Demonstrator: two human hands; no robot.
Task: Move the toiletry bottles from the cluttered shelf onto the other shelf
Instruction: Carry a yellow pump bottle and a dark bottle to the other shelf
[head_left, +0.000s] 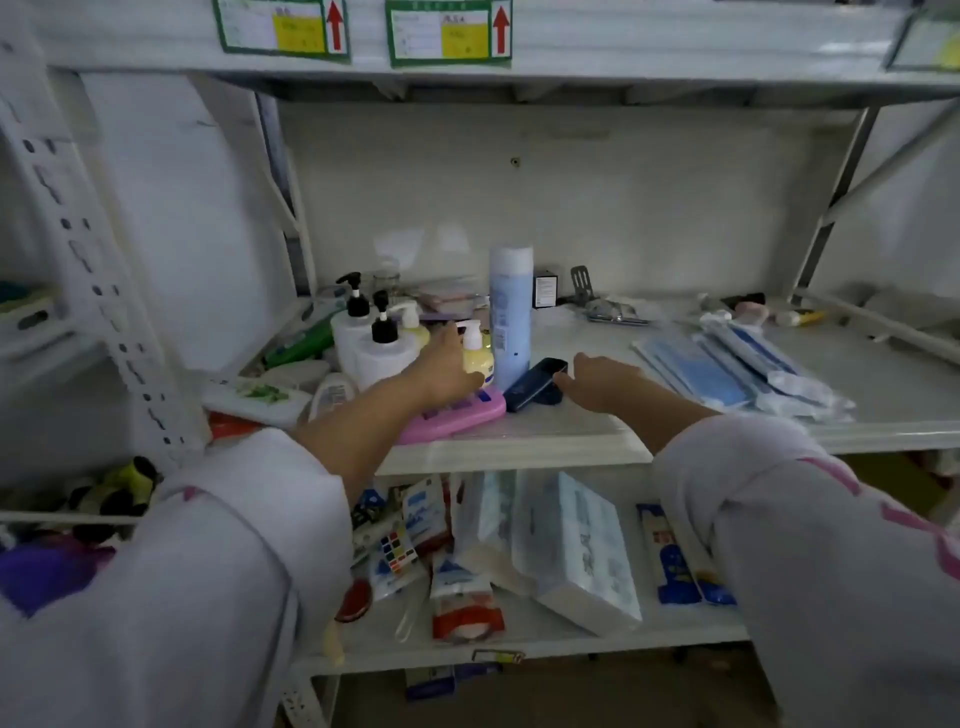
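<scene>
On the left of the middle shelf stands a cluster of toiletry bottles: two white pump bottles with black heads, a small yellow pump bottle and a tall light-blue bottle. My left hand reaches in among them, its fingers beside the yellow bottle and touching nothing that I can make out. My right hand hovers open over the shelf, fingertips close to a dark blue case lying next to the tall bottle.
A pink calculator-like case lies under my left wrist. A green tube and white containers crowd the far left. Blue packets cover the shelf's right side. Tissue packs and small packets fill the lower shelf. A white perforated upright stands at left.
</scene>
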